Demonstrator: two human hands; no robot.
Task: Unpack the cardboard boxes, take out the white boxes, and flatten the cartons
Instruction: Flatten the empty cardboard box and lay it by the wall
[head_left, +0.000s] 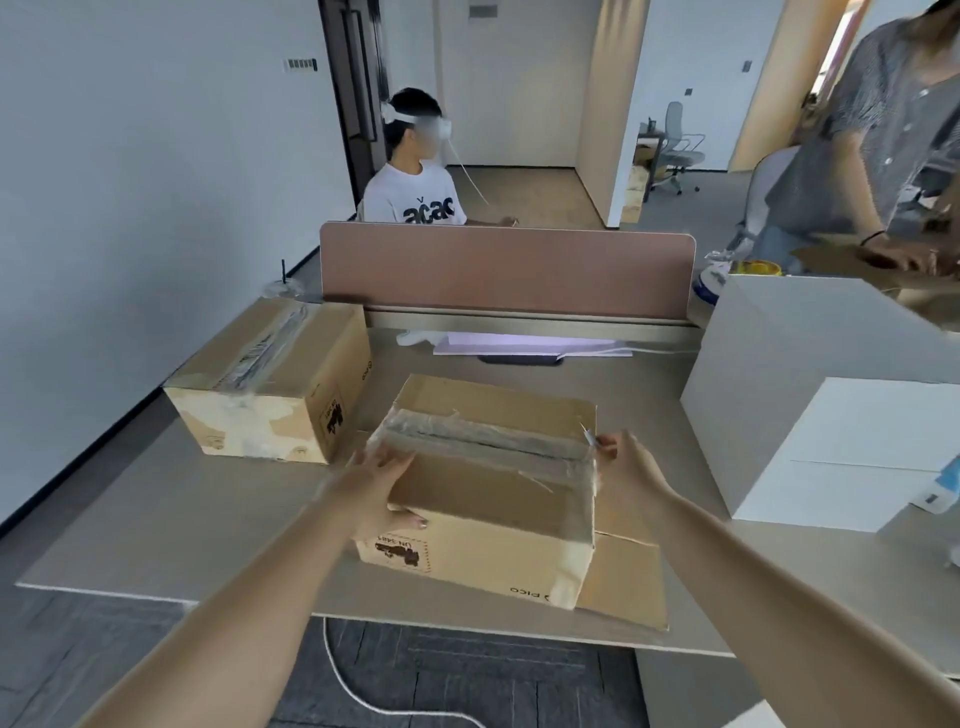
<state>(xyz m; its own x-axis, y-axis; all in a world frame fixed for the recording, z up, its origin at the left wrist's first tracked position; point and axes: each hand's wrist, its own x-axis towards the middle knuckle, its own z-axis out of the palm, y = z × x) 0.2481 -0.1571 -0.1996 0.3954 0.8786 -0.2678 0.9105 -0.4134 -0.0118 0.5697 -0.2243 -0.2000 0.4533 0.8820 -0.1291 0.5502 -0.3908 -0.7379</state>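
A taped cardboard carton (483, 499) sits in front of me on the desk, its top seam covered in clear tape. My left hand (382, 475) presses flat on the carton's left top corner, thumb down the near side. My right hand (626, 460) is closed around a small thin blade (588, 434) whose tip touches the right end of the taped seam. A second sealed carton (270, 384) stands at the back left. Two stacked white boxes (831, 410) rest on the right of the desk. A flattened piece of cardboard (626, 582) lies under the carton's right side.
A brown divider panel (506, 270) closes the desk's far edge, with a person seated behind it. Another person stands at the far right over cardboard. A white cable (343, 680) hangs below the desk's (156, 530) near edge. A blue and white item (943, 491) lies beside the white boxes.
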